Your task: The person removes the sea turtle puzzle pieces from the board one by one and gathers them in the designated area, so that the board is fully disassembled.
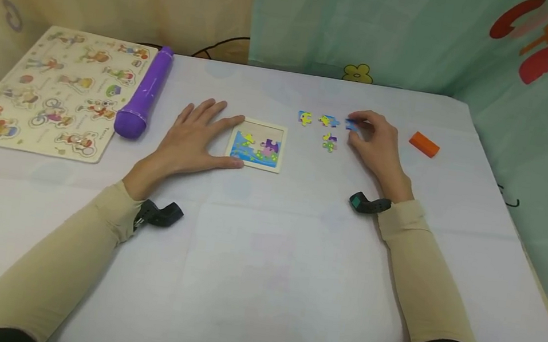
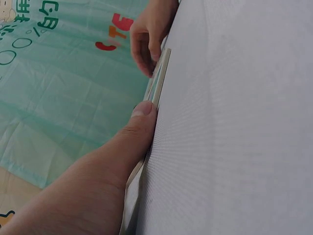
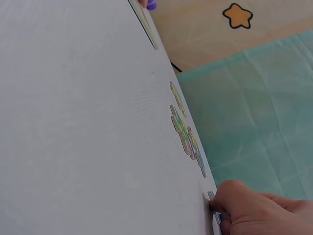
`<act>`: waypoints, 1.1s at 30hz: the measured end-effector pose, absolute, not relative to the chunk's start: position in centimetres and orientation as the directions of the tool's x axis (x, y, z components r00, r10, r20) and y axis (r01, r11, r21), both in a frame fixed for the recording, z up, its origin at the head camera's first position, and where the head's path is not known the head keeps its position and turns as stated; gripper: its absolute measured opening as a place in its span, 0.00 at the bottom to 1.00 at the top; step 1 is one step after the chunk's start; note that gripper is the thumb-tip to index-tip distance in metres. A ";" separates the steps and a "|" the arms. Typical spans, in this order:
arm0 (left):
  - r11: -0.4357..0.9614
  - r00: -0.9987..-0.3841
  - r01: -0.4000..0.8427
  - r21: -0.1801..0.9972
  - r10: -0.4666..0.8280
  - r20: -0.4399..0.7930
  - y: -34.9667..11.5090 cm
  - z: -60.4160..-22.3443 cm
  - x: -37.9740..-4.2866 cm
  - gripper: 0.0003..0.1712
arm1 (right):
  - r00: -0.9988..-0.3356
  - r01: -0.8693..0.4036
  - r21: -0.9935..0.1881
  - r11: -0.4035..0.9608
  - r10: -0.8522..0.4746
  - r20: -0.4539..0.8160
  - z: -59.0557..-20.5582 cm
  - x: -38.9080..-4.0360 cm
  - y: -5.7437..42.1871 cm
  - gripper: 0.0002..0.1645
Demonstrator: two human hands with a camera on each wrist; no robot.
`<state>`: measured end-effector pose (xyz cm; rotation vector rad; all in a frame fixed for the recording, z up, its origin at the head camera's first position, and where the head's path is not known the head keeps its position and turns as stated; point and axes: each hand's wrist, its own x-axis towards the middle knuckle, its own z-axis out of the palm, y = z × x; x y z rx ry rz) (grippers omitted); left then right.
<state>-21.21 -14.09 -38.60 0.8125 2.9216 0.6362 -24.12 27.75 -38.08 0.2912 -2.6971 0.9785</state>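
Note:
A small square puzzle tray with a pale wooden rim lies mid-table, partly filled with blue, yellow and purple pieces. My left hand spreads over the cloth, its thumb and index finger touching the tray's left side. To the right, my right hand pinches a blue puzzle piece at the table surface, its fingers hiding part of it. Left of that piece are a yellow-and-blue piece and a yellow piece. A green, yellow and purple piece lies nearer me.
A large wooden picture board occupies the table's left side, a purple tube with a wider end along its right edge. An orange block lies right of my right hand. Curtains hang behind the white-covered table.

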 end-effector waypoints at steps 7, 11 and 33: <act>0.778 -0.862 0.488 0.396 0.502 0.077 -14.0 -38.5 -21.3 0.58 | -0.932 -0.276 -0.604 0.748 -0.055 0.358 -37.9 -23.9 27.5 0.19; 0.786 -0.866 0.476 0.395 0.497 0.053 -13.7 -38.2 -21.4 0.60 | -0.906 -0.305 -0.611 0.731 -0.026 0.422 -37.5 -23.6 25.8 0.17; 0.812 -0.907 0.401 0.425 0.417 0.058 -12.8 -38.5 -21.4 0.64 | -0.860 -0.501 -0.590 0.632 -0.439 0.260 -37.7 -21.1 9.9 0.29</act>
